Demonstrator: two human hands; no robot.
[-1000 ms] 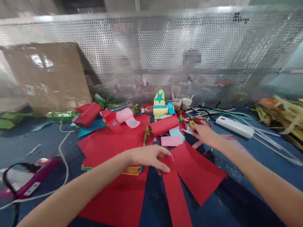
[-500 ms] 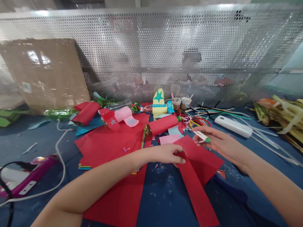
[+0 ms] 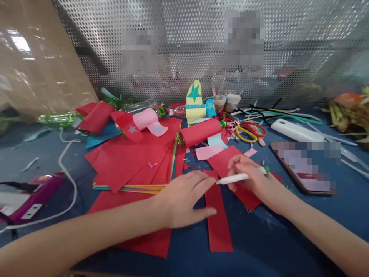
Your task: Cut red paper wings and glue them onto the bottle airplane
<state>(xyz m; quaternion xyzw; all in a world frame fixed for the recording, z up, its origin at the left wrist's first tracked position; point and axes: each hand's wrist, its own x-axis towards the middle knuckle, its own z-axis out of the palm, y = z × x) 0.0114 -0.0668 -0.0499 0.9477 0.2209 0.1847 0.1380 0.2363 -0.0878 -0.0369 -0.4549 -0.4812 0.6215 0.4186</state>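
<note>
My left hand [image 3: 184, 196] lies flat with its fingers stretched out, pressing on a narrow red paper strip [image 3: 218, 221] on the blue table. My right hand [image 3: 253, 181] is closed round a white pen with a green end [image 3: 240, 177], its tip at the top of the strip, close to my left fingertips. A larger red sheet [image 3: 227, 163] lies under my right hand. A stack of red and coloured paper sheets [image 3: 129, 165] spreads to the left of my left hand.
Red paper rolls [image 3: 201, 132], a yellow card with a teal star [image 3: 194, 102], scissors [image 3: 249, 130] and cups stand behind. A phone [image 3: 305, 167] and a white case [image 3: 296, 132] lie right. A magenta glue gun [image 3: 31, 196] with cable lies left. Perforated metal screen and cardboard box behind.
The view moved closer and lower. My left hand went from pinching the red strip to pressing it flat. My right hand brought the pen down to the strip.
</note>
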